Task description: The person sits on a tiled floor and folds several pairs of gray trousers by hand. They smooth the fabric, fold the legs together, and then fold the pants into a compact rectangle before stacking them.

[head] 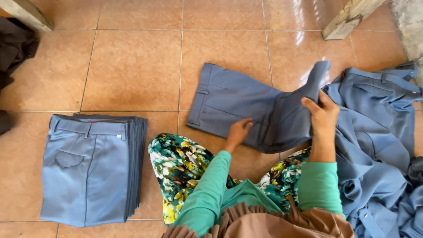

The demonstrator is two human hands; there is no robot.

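Note:
A pair of grey-blue trousers (229, 99) lies flat on the tiled floor in front of me, waistband to the left. My left hand (239, 131) presses flat on the trousers near their lower edge. My right hand (323, 115) grips the leg end of the same trousers and lifts it up and over toward the left. Both arms wear green sleeves.
A neat stack of folded blue trousers (90, 169) sits at the left. A loose heap of unfolded blue trousers (379, 132) lies at the right. Wooden legs (350, 17) stand at the top right and top left. Dark cloth (13, 48) lies at far left.

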